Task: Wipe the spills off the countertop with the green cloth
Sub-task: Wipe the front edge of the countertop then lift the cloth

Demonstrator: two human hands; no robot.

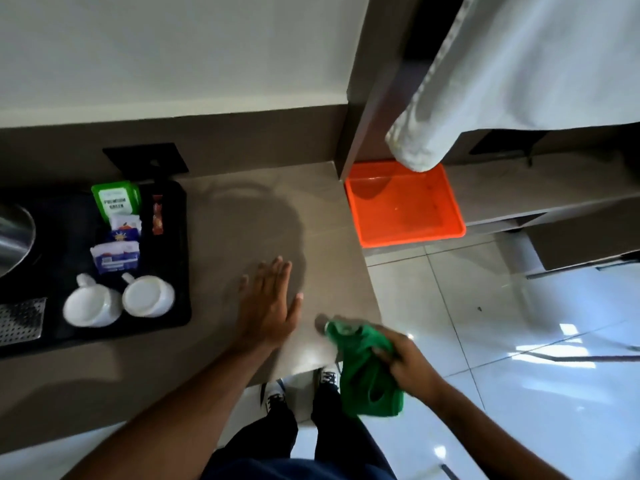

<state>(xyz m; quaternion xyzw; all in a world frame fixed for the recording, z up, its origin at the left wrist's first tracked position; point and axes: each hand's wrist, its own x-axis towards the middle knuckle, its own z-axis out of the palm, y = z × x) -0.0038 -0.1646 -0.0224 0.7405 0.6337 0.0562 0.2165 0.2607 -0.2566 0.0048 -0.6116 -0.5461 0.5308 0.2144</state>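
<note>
- The left hand [268, 306] lies flat, palm down, on the grey-brown countertop [242, 216], fingers stretched out and spread, grasping nothing.
- The right hand [405, 362] is clenched around the green cloth [363, 372], which is bunched up at the near right corner of the counter; one end touches or nearly touches the surface, the rest hangs down over the edge toward the floor.
- No spill can be clearly made out on the counter; the surface between the hands shows only shadow and a pale glare.
- A black tray [173, 258] sits just left of the left hand, not touching it.
- On the tray stand two white cups [119, 301] side by side at its near end, with a row of sachets [117, 237] behind them, the farthest one green.
- A thin red sachet [158, 216] lies to the right of that row.
- At the far left edge is a shiny metal vessel [14, 233], partly out of view, and a perforated metal plate [20, 320] nearer the viewer.
- An orange tray [405, 233] rests on a lower shelf beyond the right end of the counter, well apart from both hands.
- A white towel [519, 71] hangs over it, its lower end just above the tray's far side.
- Below the counter edge are the person's shoes [301, 386] on the glossy white tiled floor [519, 341].
</note>
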